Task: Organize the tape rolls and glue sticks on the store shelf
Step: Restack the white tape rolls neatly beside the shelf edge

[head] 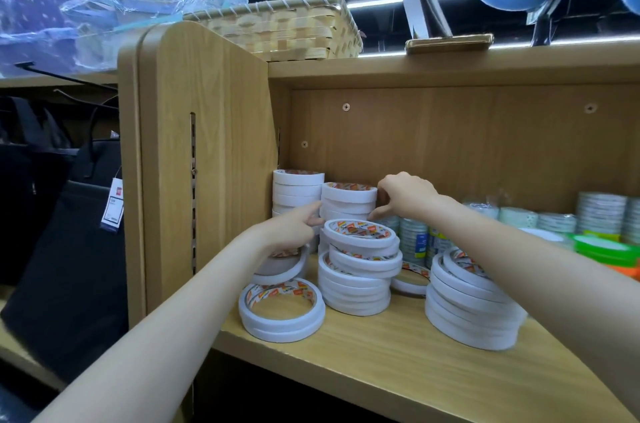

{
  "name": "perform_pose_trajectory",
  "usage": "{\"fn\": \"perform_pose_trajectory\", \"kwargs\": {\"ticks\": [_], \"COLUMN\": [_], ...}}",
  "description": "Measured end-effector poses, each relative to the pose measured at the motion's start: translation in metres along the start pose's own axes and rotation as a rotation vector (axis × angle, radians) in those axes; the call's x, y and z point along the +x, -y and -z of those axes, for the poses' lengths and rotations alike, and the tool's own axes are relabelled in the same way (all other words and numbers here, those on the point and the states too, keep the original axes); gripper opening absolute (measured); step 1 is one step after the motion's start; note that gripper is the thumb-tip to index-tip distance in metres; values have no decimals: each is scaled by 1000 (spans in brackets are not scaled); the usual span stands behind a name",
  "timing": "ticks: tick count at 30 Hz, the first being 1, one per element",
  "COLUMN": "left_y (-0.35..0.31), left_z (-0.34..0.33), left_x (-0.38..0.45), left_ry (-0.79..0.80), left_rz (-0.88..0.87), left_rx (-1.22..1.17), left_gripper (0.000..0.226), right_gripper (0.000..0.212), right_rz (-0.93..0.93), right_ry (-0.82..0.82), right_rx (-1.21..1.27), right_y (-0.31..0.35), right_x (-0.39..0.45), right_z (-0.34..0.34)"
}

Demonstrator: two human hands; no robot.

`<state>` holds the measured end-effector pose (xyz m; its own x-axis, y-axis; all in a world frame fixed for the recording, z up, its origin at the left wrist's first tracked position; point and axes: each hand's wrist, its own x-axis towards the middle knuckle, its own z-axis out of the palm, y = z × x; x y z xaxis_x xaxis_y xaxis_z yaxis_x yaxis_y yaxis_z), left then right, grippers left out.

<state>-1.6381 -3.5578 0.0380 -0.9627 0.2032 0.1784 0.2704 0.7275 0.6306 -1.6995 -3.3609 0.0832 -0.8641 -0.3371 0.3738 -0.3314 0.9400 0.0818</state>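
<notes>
Wood grain: pale laminate shelf (398,353), with a side panel (207,152) on the left and a back panel (450,145) studded with screw heads.
Open room: bare board along the front lip and between the stacks; tall empty height above the rolls up to the shelf roof.
Left edge: a back corner stack (297,190) stands tight against the side panel.
Middle back stack (348,202): white tape rolls, orange-printed cores, just beside the corner stack.
Left hand (291,232): fingers stretched forward, tips touching the left side of the middle back stack; grip loose, nothing closed in it.
Right hand (405,195): grip set on the right side of the same stack, thumb down the side, fingers curled at the top edge.
Front stack (358,270): flat white rings, top ones slid askew and overhanging.
Front-left pair (282,313): two wider rolls lying flat near the lip.
Right stack (467,305): thin rolls leaning, partly hidden by the right forearm.
Further right: clear tape rolls (601,211) in low stacks; green roll (604,249) by the frame edge.
Shelf top: woven basket (287,27), contents not visible; crinkled plastic bag (104,7) beside it.
Far left: dark bag (69,249) with a hanging price tag (112,206).
</notes>
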Motion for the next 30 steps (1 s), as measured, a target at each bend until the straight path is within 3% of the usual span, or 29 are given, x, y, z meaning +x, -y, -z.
{"fn": "perform_pose_trajectory", "kwargs": {"ticks": [7,10,15,20,22,24,30], "left_y": [6,13,22,40,46,49,54], "left_z": [20,33,37,38,37,36,35], "left_x": [-20,-42,-83,-118,-126,-130,-133], "left_ry": [-136,-123,-88,-169,-176,-204,-177], "left_rz": [16,52,111,77,75,65,-42], "left_rx": [106,189,358,333,332,340,243], "left_gripper": [53,43,40,43,43,42,35], "right_gripper": [36,23,17,31,30,22,20], "right_rz": [-6,108,363,610,635,656,504], "right_ry": [-70,-150,2,162,243,221,124], "right_rx": [70,226,359,167,1,-155,49], "right_y": [0,10,56,114,132,141,129], "right_x": [-4,-14,-41,-58,-54,-49,-40], "right_z": [26,46,53,29,12,1,21]}}
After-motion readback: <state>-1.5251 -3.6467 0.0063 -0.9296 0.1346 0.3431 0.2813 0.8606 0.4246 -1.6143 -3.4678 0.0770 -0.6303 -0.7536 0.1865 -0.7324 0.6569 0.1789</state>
